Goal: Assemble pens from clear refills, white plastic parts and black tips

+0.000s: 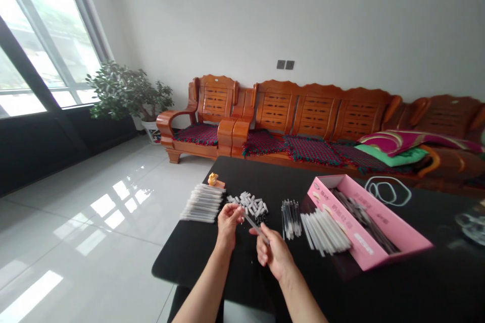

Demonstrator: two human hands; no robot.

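This is a home's living room. Past the table's [250, 170] far edge stands a wooden sofa [318, 109] with woven mats [311, 149] and cushions [405, 141]; a potted plant [123, 92] stands by the window [56, 25].

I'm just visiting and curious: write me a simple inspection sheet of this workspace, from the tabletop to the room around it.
Surface: black table, glossy, with a rounded corner.
Job's things: pale pen-like sticks in a row at left; small whitish pieces heaped mid-table; dark-filled thin rods; pale tubes against a pink box with dark strips inside.
Clutter: orange figurine; clear object at the right edge, blurred.
Hands: left hand and right hand hold opposite ends of a slim tube.
Cables: white loops; whether a cable, unclear.
Surroundings: wooden seating, potted plant, window.
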